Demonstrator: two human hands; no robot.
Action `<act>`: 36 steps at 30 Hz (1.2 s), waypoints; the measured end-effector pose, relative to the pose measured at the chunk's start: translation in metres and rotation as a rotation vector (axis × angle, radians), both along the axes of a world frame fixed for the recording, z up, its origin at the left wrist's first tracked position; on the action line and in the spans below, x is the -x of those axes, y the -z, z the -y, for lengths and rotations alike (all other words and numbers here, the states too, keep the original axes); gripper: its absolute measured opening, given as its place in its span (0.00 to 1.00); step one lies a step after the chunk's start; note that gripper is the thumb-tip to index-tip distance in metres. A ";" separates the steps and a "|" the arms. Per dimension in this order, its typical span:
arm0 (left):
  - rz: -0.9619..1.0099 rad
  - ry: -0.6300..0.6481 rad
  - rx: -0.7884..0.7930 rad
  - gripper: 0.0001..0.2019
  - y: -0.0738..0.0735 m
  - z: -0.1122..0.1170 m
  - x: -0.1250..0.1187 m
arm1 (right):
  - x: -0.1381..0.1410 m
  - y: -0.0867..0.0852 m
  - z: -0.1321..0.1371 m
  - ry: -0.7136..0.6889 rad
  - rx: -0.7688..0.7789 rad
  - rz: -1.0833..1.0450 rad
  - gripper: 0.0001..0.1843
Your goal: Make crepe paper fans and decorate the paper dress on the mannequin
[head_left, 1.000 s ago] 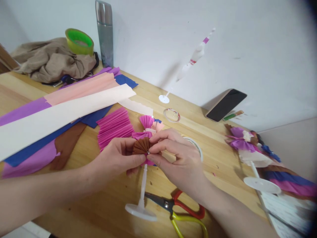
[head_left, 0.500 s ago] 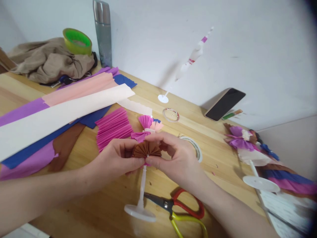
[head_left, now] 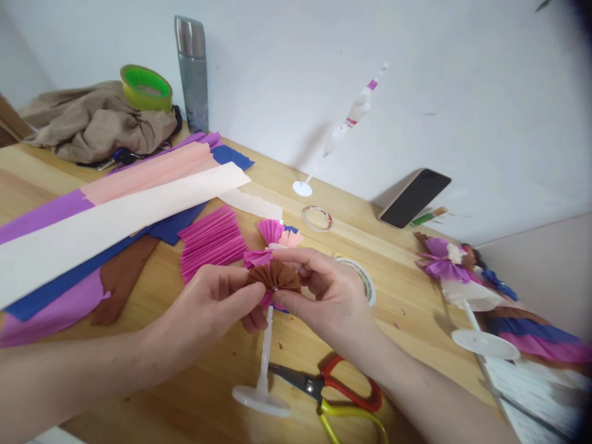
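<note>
A brown pleated paper fan [head_left: 275, 275] with a small bead at its base is pinched from both sides. My left hand [head_left: 226, 297] grips its left edge between thumb and fingers. My right hand [head_left: 324, 285] has its thumb below the bead and its fingers behind the right edge. The fan sits on top of a white plastic doll stand [head_left: 264, 364] with a round base. Behind it, pink, peach and blue paper pieces [head_left: 269, 233] show, partly covered by my hands. Scissors [head_left: 319, 388] with red and yellow handles lie beside the stand.
Pleated magenta paper [head_left: 213, 240] and long crepe strips [head_left: 115, 213] lie to the left. A tape roll [head_left: 367, 280] is behind my right hand. Farther back are a wire coil [head_left: 317, 218], phone [head_left: 414, 197] and bottle [head_left: 193, 86]. A paper-dressed doll [head_left: 448, 259] is at right.
My left thumb has shifted left and up from the fan's base to its left edge. My right hand stays on the fan. The view has tilted slightly.
</note>
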State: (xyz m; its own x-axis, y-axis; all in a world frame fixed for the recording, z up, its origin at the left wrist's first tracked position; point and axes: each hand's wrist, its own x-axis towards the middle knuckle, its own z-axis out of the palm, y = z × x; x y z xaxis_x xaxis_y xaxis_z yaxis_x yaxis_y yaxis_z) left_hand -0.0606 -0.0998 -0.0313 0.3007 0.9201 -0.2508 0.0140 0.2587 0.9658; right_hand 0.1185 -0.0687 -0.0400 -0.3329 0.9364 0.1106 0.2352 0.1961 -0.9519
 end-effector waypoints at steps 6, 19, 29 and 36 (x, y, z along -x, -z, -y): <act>0.058 -0.053 -0.046 0.09 0.001 -0.005 -0.003 | -0.001 -0.002 0.002 0.025 -0.028 -0.012 0.22; 0.102 -0.034 0.012 0.09 0.017 -0.003 -0.005 | 0.003 0.002 0.001 -0.050 0.145 -0.067 0.22; 0.060 -0.051 0.152 0.12 0.015 0.004 -0.008 | 0.004 -0.002 0.003 -0.082 0.227 -0.076 0.21; -0.036 0.018 0.024 0.11 0.007 0.006 -0.005 | 0.002 -0.006 0.005 -0.089 0.162 -0.077 0.21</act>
State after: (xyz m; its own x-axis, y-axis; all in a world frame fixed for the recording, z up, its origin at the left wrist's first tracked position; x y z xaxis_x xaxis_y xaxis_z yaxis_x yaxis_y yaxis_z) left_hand -0.0559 -0.1054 -0.0379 0.3072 0.9084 -0.2837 0.0539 0.2811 0.9582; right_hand 0.1160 -0.0740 -0.0337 -0.4118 0.9112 -0.0108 0.1491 0.0557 -0.9873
